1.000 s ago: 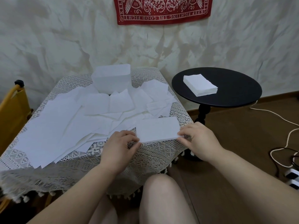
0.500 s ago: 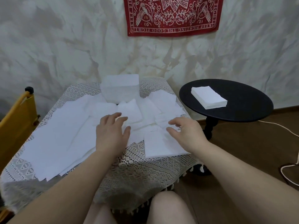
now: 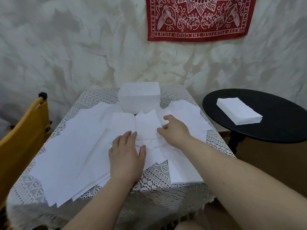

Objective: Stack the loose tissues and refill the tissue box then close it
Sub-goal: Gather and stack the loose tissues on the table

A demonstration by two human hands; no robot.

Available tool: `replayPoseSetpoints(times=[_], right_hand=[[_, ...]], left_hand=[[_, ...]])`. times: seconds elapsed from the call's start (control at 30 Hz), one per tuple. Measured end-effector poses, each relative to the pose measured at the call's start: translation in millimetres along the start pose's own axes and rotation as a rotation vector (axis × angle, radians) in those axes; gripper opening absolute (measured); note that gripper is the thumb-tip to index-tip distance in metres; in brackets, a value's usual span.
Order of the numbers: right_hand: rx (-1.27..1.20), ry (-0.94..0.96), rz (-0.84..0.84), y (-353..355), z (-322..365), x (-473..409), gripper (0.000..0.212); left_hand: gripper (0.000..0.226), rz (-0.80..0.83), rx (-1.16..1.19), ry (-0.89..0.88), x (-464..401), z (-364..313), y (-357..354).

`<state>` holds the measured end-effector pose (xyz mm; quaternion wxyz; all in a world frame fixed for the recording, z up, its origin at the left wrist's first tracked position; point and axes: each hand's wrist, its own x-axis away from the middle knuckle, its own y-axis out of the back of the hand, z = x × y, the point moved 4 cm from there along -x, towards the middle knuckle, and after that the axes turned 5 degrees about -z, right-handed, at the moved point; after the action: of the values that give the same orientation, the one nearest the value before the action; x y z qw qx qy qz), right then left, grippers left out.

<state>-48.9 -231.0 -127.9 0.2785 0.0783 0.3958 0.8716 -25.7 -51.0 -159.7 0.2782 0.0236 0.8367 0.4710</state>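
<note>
White tissues (image 3: 79,146) lie scattered over the lace-covered surface (image 3: 154,181) before us, with the tissue box (image 3: 139,98) at the far edge, just beyond them. Our left hand (image 3: 126,156) rests flat on the tissues, fingers straight. Our right hand (image 3: 174,130) reaches over the middle of the pile, fingers loosely curled, its grip apart and holding nothing. A neat stack (image 3: 184,170) lies at the near right, another stack (image 3: 239,113) on the black side table (image 3: 279,130).
</note>
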Motion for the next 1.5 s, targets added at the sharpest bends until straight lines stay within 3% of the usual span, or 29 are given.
replayPoseSetpoints(times=[0.23, 0.37, 0.47, 0.63, 0.83, 1.0, 1.1, 1.17, 1.27, 1.4, 1.5], right_hand=[[-0.182, 0.074, -0.096, 2, 8, 4, 0.026], [-0.445, -0.047, -0.123, 23, -12, 20, 0.015], [-0.471, -0.127, -0.064, 31, -31, 34, 0.016], [-0.359, -0.129, -0.104, 37, -43, 40, 0.024], [-0.280, 0.006, -0.122, 46, -37, 46, 0.030], [-0.416, -0.085, -0.192, 56, -48, 54, 0.027], [-0.265, -0.074, -0.222, 68, -56, 64, 0.031], [-0.156, -0.026, -0.238, 71, -57, 69, 0.028], [0.023, 0.095, -0.254, 66, -47, 78, 0.021], [0.220, 0.245, -0.135, 45, -26, 83, 0.025], [0.244, 0.255, -0.071, 31, -18, 83, 0.028]], left_hand=[[0.051, -0.078, 0.065, -0.011, 0, 1, 2], [0.053, -0.113, 0.079, 0.000, 0, 1, 4], [0.055, -0.071, 0.071, 0.014, 0, 2, 3], [0.028, -0.143, 0.215, 0.017, -1, 4, 11], [0.020, -0.436, 0.401, -0.323, 5, -43, 56], [0.061, -0.074, 0.489, -0.084, -19, -60, 39], [0.060, -0.073, 0.434, -0.052, -20, -41, 29], [0.046, -0.070, 0.398, -0.032, -21, -29, 27], [0.020, 0.041, 0.205, -0.180, -18, -27, 18], [0.023, 0.099, 0.049, -0.371, -16, -33, 10], [0.027, 0.139, -0.019, -0.470, -17, -39, 5]])
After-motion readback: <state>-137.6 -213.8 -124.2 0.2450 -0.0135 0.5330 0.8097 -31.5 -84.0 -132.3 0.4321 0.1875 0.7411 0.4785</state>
